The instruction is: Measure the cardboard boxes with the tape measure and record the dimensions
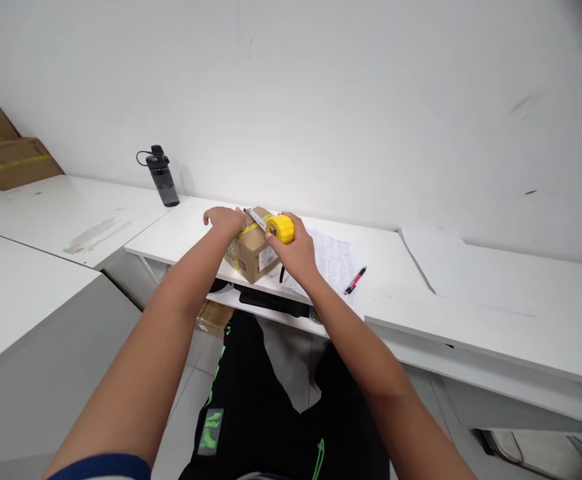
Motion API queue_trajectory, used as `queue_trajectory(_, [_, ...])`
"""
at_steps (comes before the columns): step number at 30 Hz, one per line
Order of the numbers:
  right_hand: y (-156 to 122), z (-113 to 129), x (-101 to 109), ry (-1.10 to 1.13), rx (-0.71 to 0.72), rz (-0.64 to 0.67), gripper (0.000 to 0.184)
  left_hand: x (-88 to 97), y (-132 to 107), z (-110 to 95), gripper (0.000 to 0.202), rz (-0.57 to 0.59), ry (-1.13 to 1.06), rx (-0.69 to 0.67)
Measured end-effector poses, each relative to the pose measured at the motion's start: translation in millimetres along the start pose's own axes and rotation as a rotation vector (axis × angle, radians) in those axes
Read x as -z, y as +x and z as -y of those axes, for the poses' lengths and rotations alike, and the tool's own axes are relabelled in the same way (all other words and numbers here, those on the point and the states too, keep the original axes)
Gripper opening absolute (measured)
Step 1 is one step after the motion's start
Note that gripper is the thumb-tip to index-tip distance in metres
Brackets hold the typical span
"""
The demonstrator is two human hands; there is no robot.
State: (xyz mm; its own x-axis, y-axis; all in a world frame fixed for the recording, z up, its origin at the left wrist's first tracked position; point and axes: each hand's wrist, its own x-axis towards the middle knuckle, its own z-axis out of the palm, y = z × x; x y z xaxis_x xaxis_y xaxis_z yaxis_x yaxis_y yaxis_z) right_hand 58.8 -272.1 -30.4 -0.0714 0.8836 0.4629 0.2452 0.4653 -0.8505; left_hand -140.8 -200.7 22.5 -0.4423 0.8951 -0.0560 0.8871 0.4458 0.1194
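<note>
Forearms (351, 327) out; right hand (298, 253) grips tape measure (281, 229), seemingly on box (251, 257).

We count one small brown cardboard box (251, 257) at the white desk's (181, 233) front edge. Also one yellow tape measure (281, 229), one dark plastic water bottle (163, 177), one red-and-black pen (355, 281) and one printed paper sheet (333, 260), plus roughly three flat cardboard cartons (11, 163) far left.
</note>
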Motion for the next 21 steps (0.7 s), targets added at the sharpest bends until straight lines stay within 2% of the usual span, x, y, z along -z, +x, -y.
queue_trajectory(2, [6,-7,2,0.006,-0.032,-0.007,0.062,-5.1,-9,-7,0.077,-0.117,0.036,0.022])
queue_trajectory(5, [8,-9,7,-0.011,-0.029,0.000,0.063,-10.9,-17,-8,0.085,-0.265,0.003,-0.105])
queue_trajectory(9, [-3,-1,17,-0.113,0.003,0.039,0.062,-12.3,-14,-2,0.080,-0.226,-0.112,-0.224])
queue_trajectory(12, [-12,1,22,-0.191,0.018,0.095,0.063,-11.6,-9,-1,0.074,-0.216,-0.086,-0.283])
queue_trajectory(21, [-15,-10,25,-0.165,0.069,0.096,0.063,-10.2,-7,-4,0.063,-0.208,-0.102,-0.297])
